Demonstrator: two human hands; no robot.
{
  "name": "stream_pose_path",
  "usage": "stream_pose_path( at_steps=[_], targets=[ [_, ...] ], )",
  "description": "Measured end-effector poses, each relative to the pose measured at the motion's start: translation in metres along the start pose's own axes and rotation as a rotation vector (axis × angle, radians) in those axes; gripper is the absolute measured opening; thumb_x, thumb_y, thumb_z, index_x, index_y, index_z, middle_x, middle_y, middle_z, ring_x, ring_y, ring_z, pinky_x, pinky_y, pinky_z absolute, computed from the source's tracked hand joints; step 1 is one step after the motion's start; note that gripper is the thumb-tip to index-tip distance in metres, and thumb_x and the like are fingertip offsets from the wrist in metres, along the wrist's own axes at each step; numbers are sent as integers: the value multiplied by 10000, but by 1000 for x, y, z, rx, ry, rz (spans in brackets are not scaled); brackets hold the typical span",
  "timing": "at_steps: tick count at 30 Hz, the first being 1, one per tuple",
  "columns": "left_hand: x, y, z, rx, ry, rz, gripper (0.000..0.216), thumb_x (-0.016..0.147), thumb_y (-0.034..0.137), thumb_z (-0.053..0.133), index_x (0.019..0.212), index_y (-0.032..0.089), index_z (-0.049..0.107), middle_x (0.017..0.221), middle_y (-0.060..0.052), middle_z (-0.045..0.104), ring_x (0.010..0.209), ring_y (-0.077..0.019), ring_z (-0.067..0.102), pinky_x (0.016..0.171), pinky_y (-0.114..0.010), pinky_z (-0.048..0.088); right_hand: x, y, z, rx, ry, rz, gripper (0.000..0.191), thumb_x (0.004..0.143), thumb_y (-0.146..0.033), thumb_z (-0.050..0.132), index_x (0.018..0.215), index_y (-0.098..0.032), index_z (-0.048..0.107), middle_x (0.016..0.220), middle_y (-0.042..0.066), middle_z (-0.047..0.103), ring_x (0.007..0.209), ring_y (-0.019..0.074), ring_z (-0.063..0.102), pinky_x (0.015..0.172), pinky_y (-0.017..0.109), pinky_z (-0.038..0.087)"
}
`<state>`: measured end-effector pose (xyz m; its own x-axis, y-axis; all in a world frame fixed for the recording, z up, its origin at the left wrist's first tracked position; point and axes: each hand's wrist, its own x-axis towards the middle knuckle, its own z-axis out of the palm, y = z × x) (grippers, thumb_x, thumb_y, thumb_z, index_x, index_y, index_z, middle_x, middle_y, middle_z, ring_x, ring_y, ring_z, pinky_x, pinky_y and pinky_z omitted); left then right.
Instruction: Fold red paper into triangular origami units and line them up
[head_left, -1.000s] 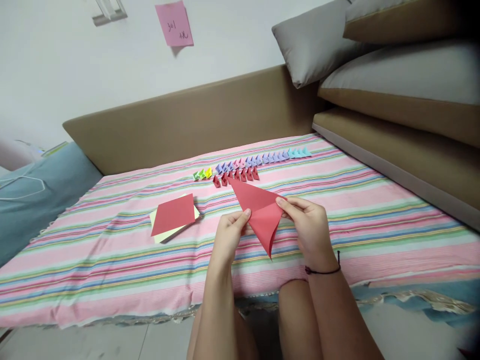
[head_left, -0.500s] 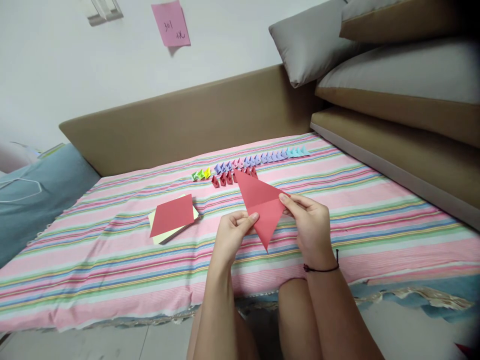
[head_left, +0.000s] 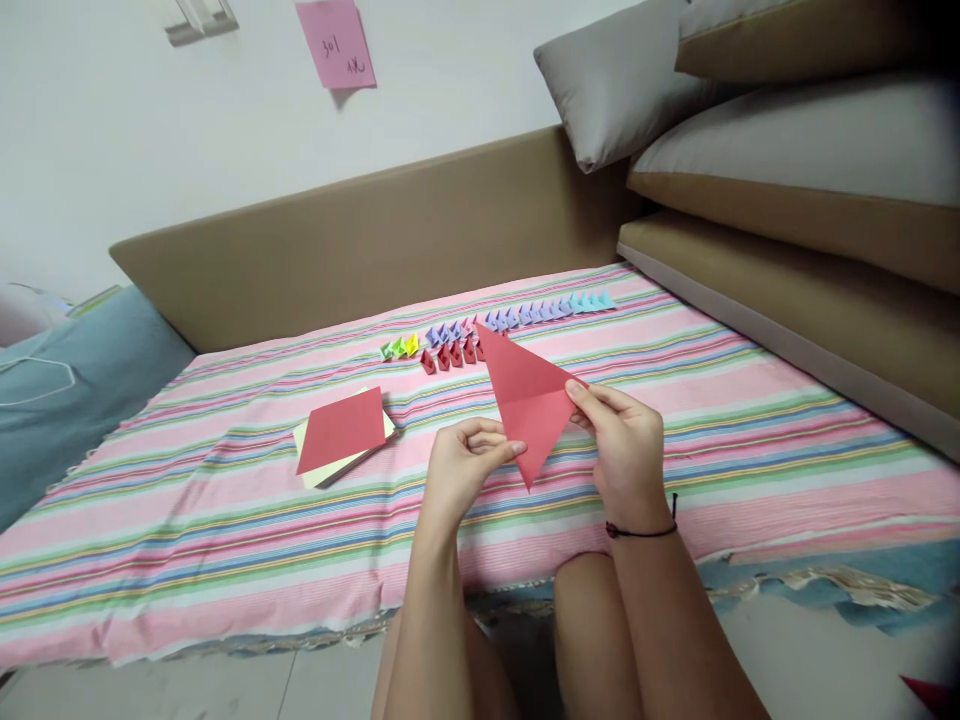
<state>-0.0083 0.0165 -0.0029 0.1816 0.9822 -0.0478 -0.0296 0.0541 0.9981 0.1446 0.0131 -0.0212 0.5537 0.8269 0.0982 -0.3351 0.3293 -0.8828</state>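
A sheet of red paper, folded into a triangle with a crease across it, is held up above the striped cloth. My right hand pinches its right corner between thumb and fingers. Near the lower left edge, the thumb and fingers of my left hand close on the paper. The triangle's upper tip overlaps the row of dark red folded paper pieces and hides part of it. To the left lies a stack of square paper, a red sheet on top and pale yellow beneath.
A striped cloth covers the seat. Further rows of small folded pieces hold green and yellow ones and purple to light blue ones. Behind stands a brown backrest; cushions are piled at the right. A pink note hangs on the wall.
The red paper has shifted slightly right and turned a little in my hands. My left thumb has slid along its lower left edge. The view has moved slightly.
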Motion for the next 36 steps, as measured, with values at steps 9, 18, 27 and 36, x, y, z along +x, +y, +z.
stream_pose_path(
  at_steps=[9,18,27,36],
  targets=[
    [0,-1,0,46,-86,-55,260,535,184,815,734,117,661,650,-34,700,604,-126,637,593,-202,484,1,-3,0,32,68,-2,195,640,-327,760,667,-144,698,641,7,627,591,111,556,578,246,491],
    [-3,3,0,47,-134,-66,227,562,196,799,737,114,680,632,-34,690,574,-121,625,586,-210,485,3,-6,-4,79,141,-15,182,628,-312,768,680,-149,705,626,2,618,589,117,562,586,258,486],
    [-3,3,0,54,-133,-67,247,534,164,806,743,118,684,672,-46,703,602,-127,639,599,-208,493,3,-6,-7,74,173,-24,188,646,-323,757,673,-149,691,643,1,615,592,114,552,597,262,464],
    [-4,3,-4,70,-184,-44,228,577,204,789,756,116,677,661,-43,674,605,-127,625,601,-215,498,5,-8,-9,74,196,-29,190,645,-323,751,643,-152,668,609,-9,575,575,110,530,583,258,455]
  ],
)
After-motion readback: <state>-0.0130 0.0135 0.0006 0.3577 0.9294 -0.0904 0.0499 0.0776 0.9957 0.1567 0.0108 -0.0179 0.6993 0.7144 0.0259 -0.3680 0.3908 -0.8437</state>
